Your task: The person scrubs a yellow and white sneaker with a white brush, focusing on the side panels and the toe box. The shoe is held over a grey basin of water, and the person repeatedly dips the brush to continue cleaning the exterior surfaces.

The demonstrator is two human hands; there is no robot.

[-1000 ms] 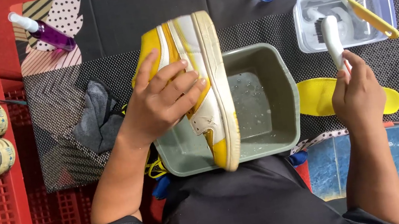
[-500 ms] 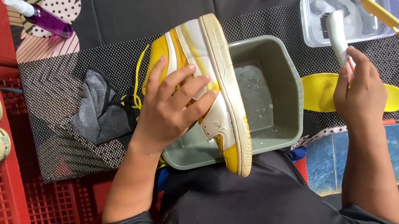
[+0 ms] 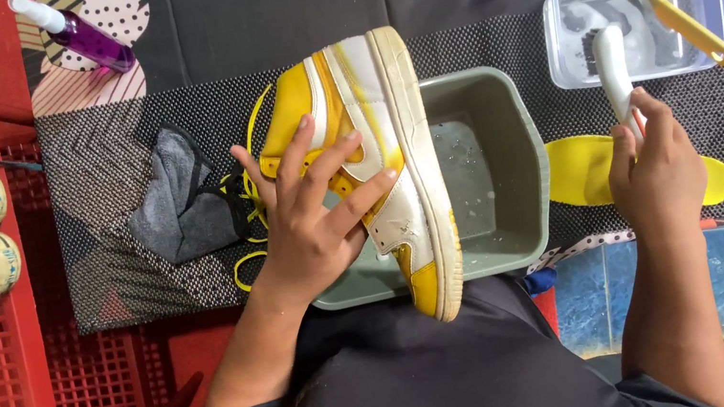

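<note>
At centre frame, a yellow-and-white sneaker was gripped on its side by the left hand, fingers spread, over a grey basin. At right, a white brush was clasped by the right hand, its head dipped into a clear tub farther up.

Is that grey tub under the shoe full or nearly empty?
Nearly empty: the grey tub shows its bare bottom with only droplets and a thin wet film beside the yellow-and-white shoe.
</note>
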